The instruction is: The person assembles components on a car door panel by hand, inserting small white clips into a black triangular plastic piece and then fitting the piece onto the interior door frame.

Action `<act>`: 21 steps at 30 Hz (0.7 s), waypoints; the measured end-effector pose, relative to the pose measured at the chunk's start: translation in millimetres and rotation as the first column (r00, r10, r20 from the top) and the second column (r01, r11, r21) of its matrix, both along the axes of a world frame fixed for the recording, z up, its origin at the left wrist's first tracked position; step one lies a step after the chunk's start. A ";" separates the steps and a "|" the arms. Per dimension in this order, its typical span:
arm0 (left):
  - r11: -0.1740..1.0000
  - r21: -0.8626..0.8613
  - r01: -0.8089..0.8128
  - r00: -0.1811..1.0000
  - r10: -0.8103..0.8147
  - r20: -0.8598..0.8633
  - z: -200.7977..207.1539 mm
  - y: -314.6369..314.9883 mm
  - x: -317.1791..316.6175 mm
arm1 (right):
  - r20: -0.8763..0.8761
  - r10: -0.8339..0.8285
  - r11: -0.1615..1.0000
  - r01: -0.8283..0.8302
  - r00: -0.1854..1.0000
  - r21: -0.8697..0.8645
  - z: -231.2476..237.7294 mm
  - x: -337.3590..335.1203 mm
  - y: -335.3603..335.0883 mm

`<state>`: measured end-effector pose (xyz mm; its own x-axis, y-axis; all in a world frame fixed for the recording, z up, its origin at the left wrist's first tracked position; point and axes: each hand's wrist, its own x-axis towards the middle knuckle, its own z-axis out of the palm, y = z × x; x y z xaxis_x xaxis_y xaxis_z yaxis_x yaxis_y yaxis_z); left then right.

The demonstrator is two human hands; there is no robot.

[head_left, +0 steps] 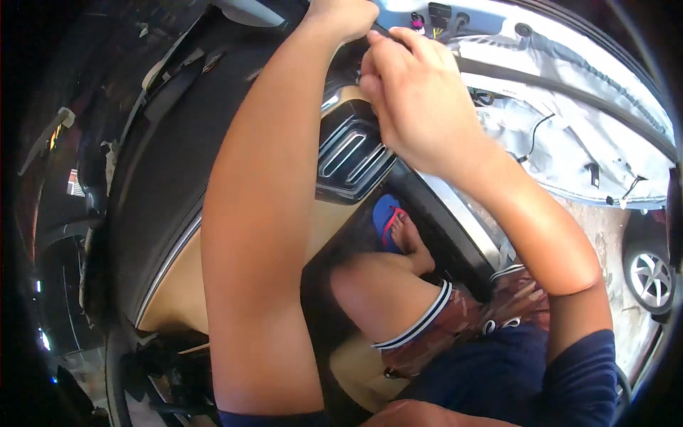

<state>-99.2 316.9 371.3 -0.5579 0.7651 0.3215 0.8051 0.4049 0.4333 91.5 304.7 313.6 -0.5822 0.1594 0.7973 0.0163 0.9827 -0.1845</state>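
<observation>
Head view: the left hand [345,18] looks closed at the top edge, its hold hidden; the right hand [423,96] curls by the black strip [548,83] crossing the pale door [573,132], grip unclear. Gentle, even pressure would likely serve.

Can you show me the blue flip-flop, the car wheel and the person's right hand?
Blue flip-flop [383,216]: head view, on its blue sole.
Car wheel [651,280]: head view, on its silver spoked middle.
Right hand [420,96]: head view, on its back.

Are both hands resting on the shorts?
No, the left hand and right hand are close together near the picture's top edge, well away from the shorts.
</observation>
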 end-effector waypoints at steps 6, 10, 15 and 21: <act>0.995 0.078 -0.056 0.984 0.068 -0.162 -11.7 -14.5 8.5 | -0.108 0.214 0.940 -0.235 0.971 -0.248 -31.8 46.6 -23.8; 0.983 0.184 0.016 0.990 0.010 -0.141 -9.0 -16.1 12.8 | -0.044 0.259 0.870 -0.253 0.965 -0.422 -53.0 70.5 -19.1; 0.984 0.171 0.048 0.985 -0.019 -0.169 -11.2 -7.7 2.6 | 0.008 0.258 0.818 -0.213 0.966 -0.534 -64.0 85.9 -18.4; 0.986 0.162 0.032 0.989 -0.007 -0.151 -11.7 -3.3 -0.7 | 0.011 0.235 0.764 -0.178 0.972 -0.620 -62.8 93.4 -23.3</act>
<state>-99.9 313.5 359.6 -0.4794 0.7057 0.5217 0.8729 0.3218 0.3667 184.9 281.3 250.8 -0.7174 0.4638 0.5198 -0.1301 0.6438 -0.7540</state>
